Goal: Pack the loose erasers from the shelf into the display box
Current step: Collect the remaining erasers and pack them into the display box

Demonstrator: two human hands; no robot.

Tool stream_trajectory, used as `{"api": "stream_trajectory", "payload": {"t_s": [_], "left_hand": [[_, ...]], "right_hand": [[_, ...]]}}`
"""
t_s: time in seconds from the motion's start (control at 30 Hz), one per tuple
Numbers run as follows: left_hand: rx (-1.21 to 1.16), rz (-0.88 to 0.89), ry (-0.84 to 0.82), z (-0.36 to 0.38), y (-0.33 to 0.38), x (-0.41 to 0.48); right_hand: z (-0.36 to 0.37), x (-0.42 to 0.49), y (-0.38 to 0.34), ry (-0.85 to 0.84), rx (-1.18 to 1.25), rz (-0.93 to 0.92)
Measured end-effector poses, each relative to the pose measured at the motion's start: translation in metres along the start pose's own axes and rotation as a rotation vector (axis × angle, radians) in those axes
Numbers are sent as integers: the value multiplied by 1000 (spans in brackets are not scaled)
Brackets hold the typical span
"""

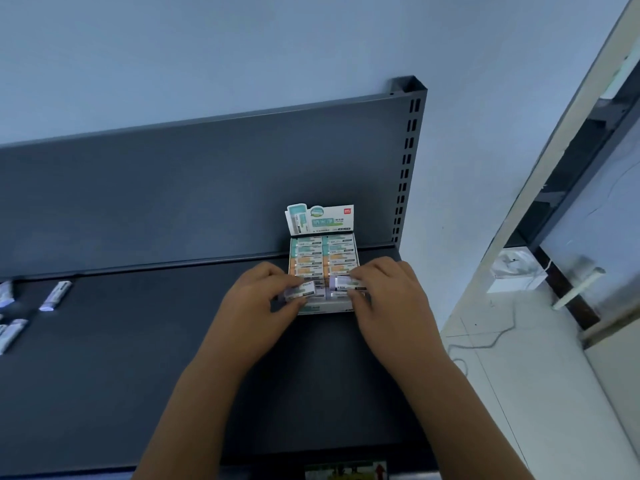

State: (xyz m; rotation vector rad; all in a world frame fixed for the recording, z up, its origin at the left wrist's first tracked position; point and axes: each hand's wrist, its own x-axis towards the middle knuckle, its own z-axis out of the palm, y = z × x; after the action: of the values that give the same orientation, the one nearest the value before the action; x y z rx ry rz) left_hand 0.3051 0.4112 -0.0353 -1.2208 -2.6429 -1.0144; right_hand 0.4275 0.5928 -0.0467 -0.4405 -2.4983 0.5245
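Box [323,258] was seen at back-right of shelf [173,358], mostly filled w/ two columns of erasers. Left hand [258,306] fingers were closed on one purple eraser [300,290], held over box's front-left slot; right hand [384,299] fingers were pinched on another purple eraser [347,283] at front-right. Neither was judged seated yet. Loose erasers [55,296] were left at far left, well apart from box, so task approx. most of the way, not done.

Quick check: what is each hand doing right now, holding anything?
Left hand: closed on a purple eraser at the display box front.
Right hand: closed on another purple eraser over the box.
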Motion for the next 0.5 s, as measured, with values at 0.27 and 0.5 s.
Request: {"api": "stream_trajectory", "payload": {"t_s": [0.27,0.5], "left_hand": [[36,40,-110,8,-8,13],[42,109,-119,6,-17,16]], "right_hand": [[2,11,4,-76,-37,22],[7,12,2,-128,-44,35]]}}
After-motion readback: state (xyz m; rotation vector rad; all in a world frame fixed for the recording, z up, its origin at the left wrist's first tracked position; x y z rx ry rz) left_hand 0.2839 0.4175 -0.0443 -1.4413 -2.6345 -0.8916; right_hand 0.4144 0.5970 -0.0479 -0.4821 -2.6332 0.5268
